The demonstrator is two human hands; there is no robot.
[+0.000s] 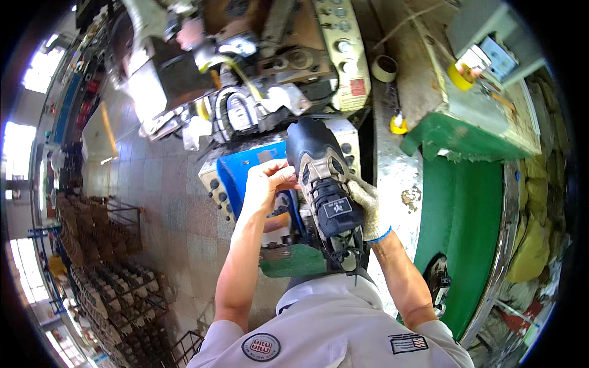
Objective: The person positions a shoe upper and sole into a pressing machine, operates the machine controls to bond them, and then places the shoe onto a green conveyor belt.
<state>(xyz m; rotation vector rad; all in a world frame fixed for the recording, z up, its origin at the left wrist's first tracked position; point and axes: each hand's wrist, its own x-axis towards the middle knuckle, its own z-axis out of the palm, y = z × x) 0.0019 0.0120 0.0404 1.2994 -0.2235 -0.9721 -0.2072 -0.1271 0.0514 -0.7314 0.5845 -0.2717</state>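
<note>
In front of me I hold a shoe (324, 165) with a smooth black toe, tan and grey side panels, black laces and a labelled black tongue. Its toe points away from me, toward the machine. My bare left hand (270, 181) pinches at the shoe's left edge near the toe; the fingertips are partly hidden by it. Around the right side, my right hand (367, 207) grips the shoe in a pale knitted glove with a blue cuff edge, most of its fingers behind the shoe. Beneath my left hand lies a blue panel (236, 175).
A machine with metal clamps (239, 113) stands ahead, with a button panel (346, 61) at its right. Along my right runs a green conveyor belt (460, 227) bearing another shoe (437, 279). Yellow tape (460, 76) lies beyond it. Racks of shoes (116, 285) stand left.
</note>
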